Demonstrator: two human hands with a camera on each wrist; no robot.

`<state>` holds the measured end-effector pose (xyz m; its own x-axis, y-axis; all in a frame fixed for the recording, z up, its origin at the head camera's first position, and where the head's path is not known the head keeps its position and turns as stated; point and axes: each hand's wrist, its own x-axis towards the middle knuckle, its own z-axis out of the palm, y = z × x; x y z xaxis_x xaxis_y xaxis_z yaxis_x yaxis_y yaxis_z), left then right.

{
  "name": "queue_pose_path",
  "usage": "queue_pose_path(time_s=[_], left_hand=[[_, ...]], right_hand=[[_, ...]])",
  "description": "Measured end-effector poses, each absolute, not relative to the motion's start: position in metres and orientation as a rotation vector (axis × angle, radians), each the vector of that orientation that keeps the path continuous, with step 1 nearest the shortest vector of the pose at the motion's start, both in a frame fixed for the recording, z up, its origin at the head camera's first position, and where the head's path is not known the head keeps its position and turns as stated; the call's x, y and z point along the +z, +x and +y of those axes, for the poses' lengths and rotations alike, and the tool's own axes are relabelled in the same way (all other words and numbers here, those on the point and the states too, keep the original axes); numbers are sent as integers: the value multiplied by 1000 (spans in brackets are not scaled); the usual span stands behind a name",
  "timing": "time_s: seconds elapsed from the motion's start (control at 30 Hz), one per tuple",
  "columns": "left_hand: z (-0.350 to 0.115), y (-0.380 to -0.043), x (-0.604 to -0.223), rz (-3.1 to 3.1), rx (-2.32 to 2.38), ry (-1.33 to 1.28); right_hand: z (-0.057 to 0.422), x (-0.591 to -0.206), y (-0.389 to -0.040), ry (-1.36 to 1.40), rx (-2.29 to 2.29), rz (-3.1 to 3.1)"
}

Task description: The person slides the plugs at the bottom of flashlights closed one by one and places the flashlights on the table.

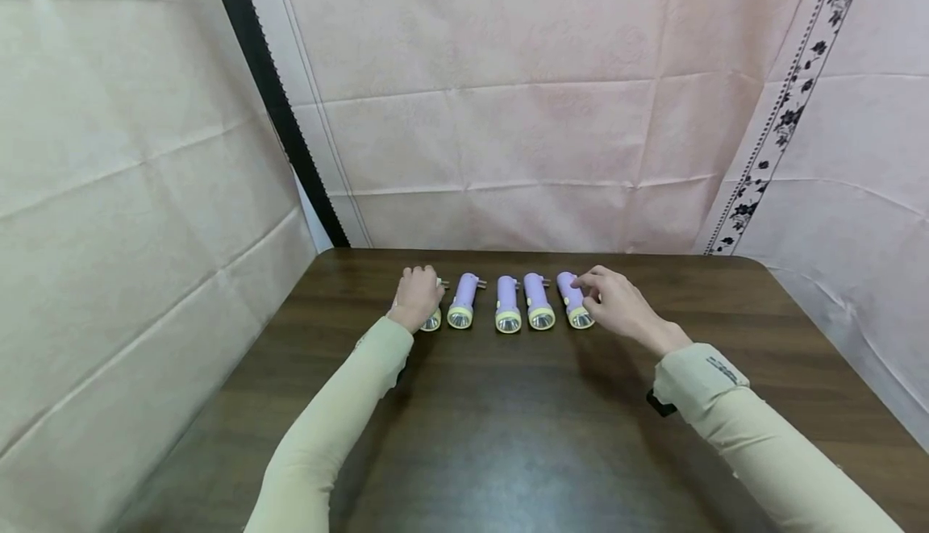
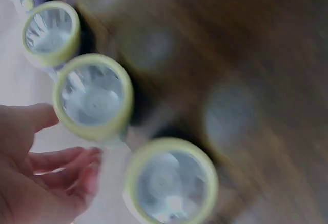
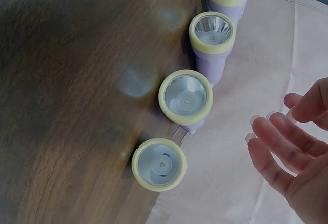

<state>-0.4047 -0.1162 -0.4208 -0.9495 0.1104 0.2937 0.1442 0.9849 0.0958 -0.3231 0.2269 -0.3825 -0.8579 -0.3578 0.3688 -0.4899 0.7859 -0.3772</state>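
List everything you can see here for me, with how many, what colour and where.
Flashlights: five, lavender with pale yellow rims, in a row near the table's far edge; the leftmost partly hidden
Plug prongs: several, metallic, sticking out from flashlights; exact count unclear
Table: one, dark brown wood-look, beneath the flashlights
Cloth: piece count unclear, pale cream to pinkish, behind and beside the table
Black strip: one, black, left of the back cloth
Floral border: one, black on white, at right
Sleeves: two, pale green, on both arms
Left hand: one, bare, over the leftmost flashlight
Right hand: one, bare, at the rightmost flashlight
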Motion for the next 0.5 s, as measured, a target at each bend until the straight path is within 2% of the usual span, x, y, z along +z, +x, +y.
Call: queue_pose_path(time_s=[0.5], left_hand=[[-100,-408,-429,-2956,-341,-43]], right_hand=[[232,-390,-325,642,657,-2680]])
